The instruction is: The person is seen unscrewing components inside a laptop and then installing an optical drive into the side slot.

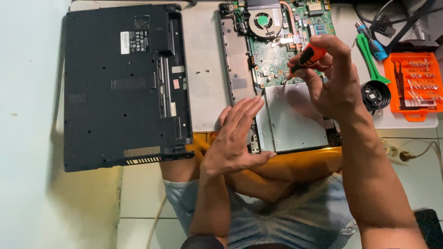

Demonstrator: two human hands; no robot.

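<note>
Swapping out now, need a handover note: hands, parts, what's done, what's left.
Right hand: holds orange-handled screwdriver, tip down on the green board beside the silver drive.
Left hand: open, flat, fingers at the drive's left edge.
Done: black bottom cover is off, lying to the left.
Left: board, fan and drive remain in the chassis.
Orange bit case far right.

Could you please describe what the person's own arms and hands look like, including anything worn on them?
Both arms are bare from above the elbow down: no sleeves show, and no gloves, rings, watch or bracelets on the left hand or the right hand. The fingernails look short. Below the arms, light blue denim shorts are worn.
</note>
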